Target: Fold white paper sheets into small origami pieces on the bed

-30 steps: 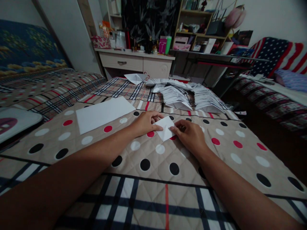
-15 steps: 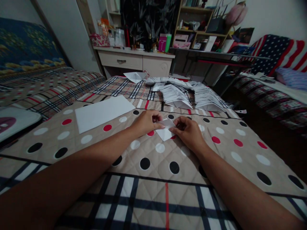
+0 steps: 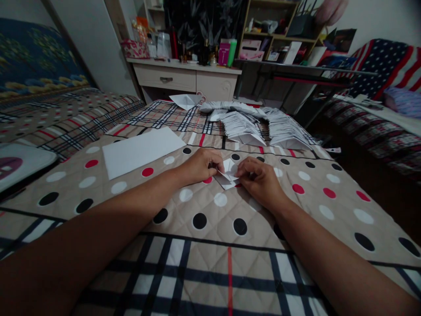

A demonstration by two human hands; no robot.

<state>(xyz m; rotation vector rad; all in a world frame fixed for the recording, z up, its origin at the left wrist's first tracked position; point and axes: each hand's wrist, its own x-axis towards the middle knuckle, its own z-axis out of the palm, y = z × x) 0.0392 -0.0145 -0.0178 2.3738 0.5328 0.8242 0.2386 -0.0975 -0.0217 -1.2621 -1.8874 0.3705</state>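
Between my hands a small folded piece of white paper (image 3: pixel 227 181) rests on the dotted bedspread (image 3: pixel 210 237), its lower corner pointing toward me and a flap standing up. My left hand (image 3: pixel 207 166) pinches its left edge between thumb and fingers. On the opposite edge, my right hand (image 3: pixel 259 177) grips the paper with thumb and forefinger. Farther left lies a stack of plain white paper sheets (image 3: pixel 143 151), apart from both hands.
Beyond my hands stand rows of folded white paper pieces (image 3: pixel 243 129) and a second row (image 3: pixel 289 131). A larger folded paper (image 3: pixel 186 101) sits near the white dresser (image 3: pixel 217 83). At the left edge is a white object with a purple mark (image 3: pixel 26 164).
The paper's upper flap, lying flatter before, is now lifted and opened between my fingers. Both hands stay at nearly the same place, and the view has tilted slightly.
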